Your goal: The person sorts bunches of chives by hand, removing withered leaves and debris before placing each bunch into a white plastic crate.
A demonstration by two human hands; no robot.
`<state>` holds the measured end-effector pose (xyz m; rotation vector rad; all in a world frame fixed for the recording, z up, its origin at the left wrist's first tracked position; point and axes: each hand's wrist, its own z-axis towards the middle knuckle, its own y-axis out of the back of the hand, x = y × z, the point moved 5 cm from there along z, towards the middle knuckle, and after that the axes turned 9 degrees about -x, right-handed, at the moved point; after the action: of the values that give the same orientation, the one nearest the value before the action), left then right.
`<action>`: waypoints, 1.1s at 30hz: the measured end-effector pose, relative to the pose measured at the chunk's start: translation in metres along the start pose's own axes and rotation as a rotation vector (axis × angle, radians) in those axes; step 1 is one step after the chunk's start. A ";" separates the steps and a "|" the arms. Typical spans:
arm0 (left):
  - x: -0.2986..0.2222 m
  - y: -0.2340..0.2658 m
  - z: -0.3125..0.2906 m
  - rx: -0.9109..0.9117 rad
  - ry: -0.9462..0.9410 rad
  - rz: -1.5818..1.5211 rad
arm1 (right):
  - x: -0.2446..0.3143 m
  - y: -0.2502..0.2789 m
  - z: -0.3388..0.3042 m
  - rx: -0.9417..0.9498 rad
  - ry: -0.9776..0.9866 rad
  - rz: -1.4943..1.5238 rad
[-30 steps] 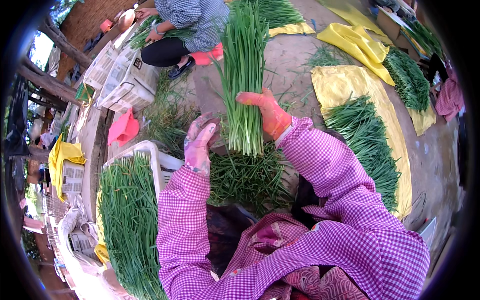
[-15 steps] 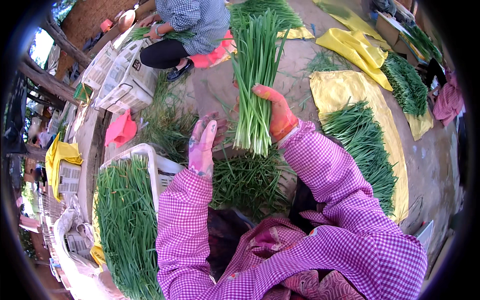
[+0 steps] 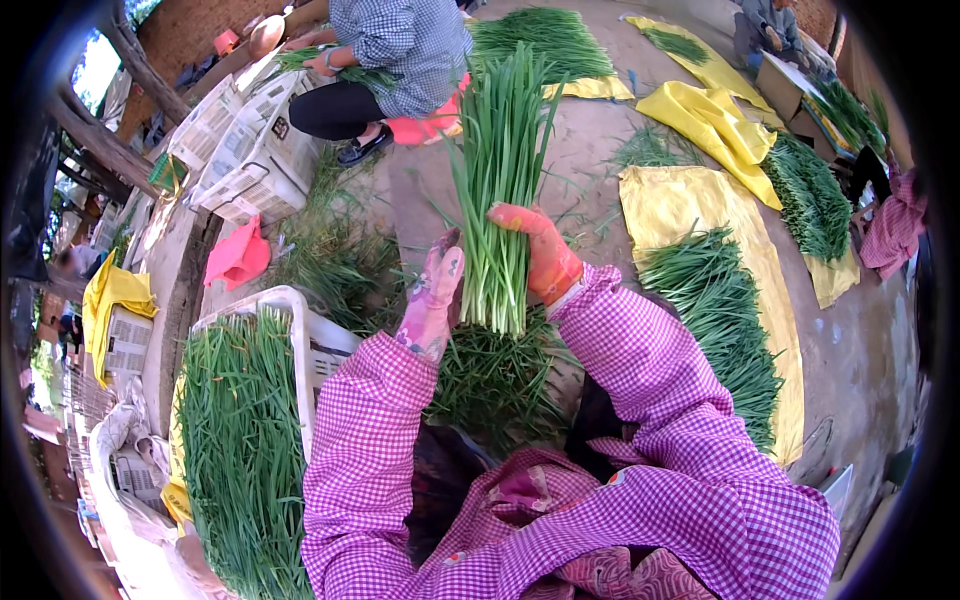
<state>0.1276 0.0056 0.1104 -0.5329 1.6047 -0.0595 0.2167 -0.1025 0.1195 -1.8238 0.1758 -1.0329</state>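
Observation:
A bunch of garlic chives (image 3: 503,190) stands upright before me, green leaf tips up and pale cut ends down. My right hand (image 3: 543,250), in an orange patterned glove, grips it from the right with the thumb across the front; its other fingers are hidden behind the stems. On the opposite side, my left hand (image 3: 432,300) in a pink flowered glove is held with its fingers stretched, right beside the lower stems; whether it presses on them I cannot tell. Below the bunch lies a heap of loose green leaves (image 3: 495,385).
At left a white crate (image 3: 302,345) is packed with chives. Chives lie on a yellow sheet (image 3: 672,192) at right. A person in a checked shirt (image 3: 405,60) crouches at the far left beside white crates (image 3: 262,170). A pink bag (image 3: 238,254) lies nearer.
The bunch has come slightly lower and to the left with my right hand. My left hand has moved in from apart to right beside the stems.

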 end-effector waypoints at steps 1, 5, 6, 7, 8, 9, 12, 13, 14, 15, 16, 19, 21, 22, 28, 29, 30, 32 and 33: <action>0.003 -0.002 0.001 0.034 -0.018 0.028 | -0.003 -0.005 -0.002 -0.049 0.023 -0.035; 0.018 0.003 -0.015 -0.118 0.182 0.040 | -0.010 -0.009 -0.001 -0.166 0.189 -0.149; 0.017 0.001 -0.017 -0.104 0.161 0.062 | -0.009 -0.012 -0.004 -0.155 0.232 -0.167; 0.016 -0.002 -0.020 -0.090 0.139 0.085 | -0.011 -0.013 -0.005 -0.195 0.240 -0.194; 0.016 -0.005 -0.022 -0.076 0.118 0.108 | -0.013 -0.013 -0.005 -0.236 0.247 -0.221; 0.020 -0.003 -0.021 -0.063 0.162 0.125 | -0.015 -0.011 -0.004 -0.278 0.252 -0.246; 0.042 0.006 -0.012 -0.040 0.267 0.146 | -0.023 -0.007 0.001 -0.237 0.242 -0.266; 0.045 0.006 -0.012 -0.049 0.281 0.134 | -0.027 -0.005 0.004 -0.215 0.233 -0.263; 0.047 0.006 -0.012 -0.049 0.285 0.119 | -0.028 -0.004 0.007 -0.199 0.281 -0.307; 0.049 0.006 -0.014 -0.051 0.288 0.097 | -0.030 -0.005 0.008 -0.186 0.281 -0.308; 0.052 0.011 -0.011 -0.065 0.240 0.103 | -0.031 -0.006 0.008 -0.173 0.280 -0.310; 0.045 0.009 -0.012 -0.009 0.312 0.147 | -0.031 -0.009 0.008 -0.121 0.319 -0.372; 0.036 0.011 -0.015 -0.040 0.269 0.151 | -0.030 -0.010 0.007 -0.103 0.336 -0.470; 0.031 0.012 -0.017 -0.057 0.247 0.154 | -0.030 -0.011 0.006 -0.105 0.333 -0.538; 0.014 0.015 -0.024 -0.056 0.216 0.112 | -0.030 -0.021 0.006 0.010 0.239 -0.682; 0.013 0.015 -0.025 -0.061 0.214 0.093 | -0.032 -0.018 0.009 0.045 0.246 -0.691; 0.014 0.022 -0.025 -0.107 0.204 0.132 | -0.032 -0.018 0.011 0.077 0.250 -0.700; 0.007 0.030 -0.023 -0.086 0.123 0.275 | -0.031 -0.017 0.013 0.139 0.258 -0.718; 0.005 0.033 -0.023 -0.076 0.084 0.345 | -0.030 -0.017 0.013 0.161 0.248 -0.724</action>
<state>0.0962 0.0271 0.0972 -0.3089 1.7661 0.2410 0.2017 -0.0689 0.1141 -1.6286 -0.4434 -1.7177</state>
